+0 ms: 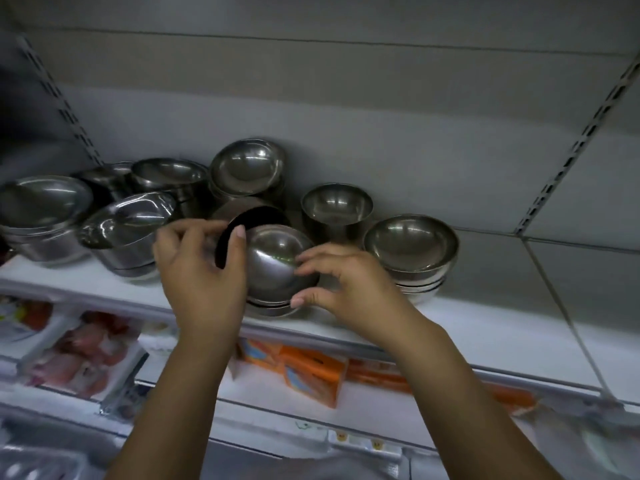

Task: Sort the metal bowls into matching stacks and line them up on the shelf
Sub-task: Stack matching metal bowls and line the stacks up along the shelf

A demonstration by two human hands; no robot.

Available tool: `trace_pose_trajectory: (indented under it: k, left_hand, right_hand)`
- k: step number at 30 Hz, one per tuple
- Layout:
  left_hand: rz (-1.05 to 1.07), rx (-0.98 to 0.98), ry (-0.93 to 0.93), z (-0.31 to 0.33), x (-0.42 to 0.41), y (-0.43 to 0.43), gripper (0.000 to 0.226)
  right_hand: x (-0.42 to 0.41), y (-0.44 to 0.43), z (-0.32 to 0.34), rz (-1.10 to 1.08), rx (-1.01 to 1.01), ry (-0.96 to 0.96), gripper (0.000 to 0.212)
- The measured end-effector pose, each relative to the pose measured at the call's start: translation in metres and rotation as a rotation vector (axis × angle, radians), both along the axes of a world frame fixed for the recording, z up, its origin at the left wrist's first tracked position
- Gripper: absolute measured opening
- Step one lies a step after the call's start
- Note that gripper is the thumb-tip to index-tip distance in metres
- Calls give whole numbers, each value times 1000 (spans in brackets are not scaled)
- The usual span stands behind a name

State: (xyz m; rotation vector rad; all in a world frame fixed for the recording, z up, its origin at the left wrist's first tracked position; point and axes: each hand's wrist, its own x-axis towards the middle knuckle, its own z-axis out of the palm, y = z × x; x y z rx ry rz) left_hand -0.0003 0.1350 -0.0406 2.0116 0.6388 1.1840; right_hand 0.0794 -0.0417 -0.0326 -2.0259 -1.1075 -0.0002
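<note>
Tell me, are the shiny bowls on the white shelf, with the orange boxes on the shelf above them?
Not quite. The head view shows the orange boxes on the level below the shiny bowls, not above them. The bowls do sit on the white shelf.

Two hands work at a white shelf (pixel 485 327). The left hand (pixel 201 271) grips the top bowl (pixel 273 258) of the front stack (pixel 270 306), thumb on its rim. The right hand (pixel 349 289) holds its opposite side between fingertips and thumb. Another stack (pixel 412 251) stands just right. Orange boxes (pixel 311 372) lie below.
</note>
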Motion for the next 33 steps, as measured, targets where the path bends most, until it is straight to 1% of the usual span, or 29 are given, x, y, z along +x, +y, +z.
trace_pose_trajectory:
  k: [2,5,8,12,15,19,25,30,33]
  left_hand:
    - [-6,-62,-51,-11,-7,4,9]
    - [-10,-93,-80,-22,-13,10,11]
    - [-26,-152,-97,-28,-14,11,20]
    - [-46,-217,-123,-38,-16,8,15]
    - [-98,-285,-110,-46,-19,3,14]
    - [-112,-312,-76,-49,-22,-4,15]
    - [-82,-356,-46,-48,-17,-6,15]
    - [-75,-366,-31,-48,-15,-4,17]
    - [-77,-391,-45,-48,-15,-7,20]
  right_hand:
    - [0,8,-8,22,-76,-14,33]
    - [1,13,-15,45,-70,-27,19]
    - [2,15,-18,71,-19,-55,9]
    - [2,16,-18,40,97,-38,3]
    - [2,16,-14,-9,171,-13,4]
    - [1,12,-3,-55,277,78,7]
    - [5,-2,13,-72,323,165,22]
    - [10,-19,25,-132,359,147,25]
    - [14,-32,31,-212,343,101,25]
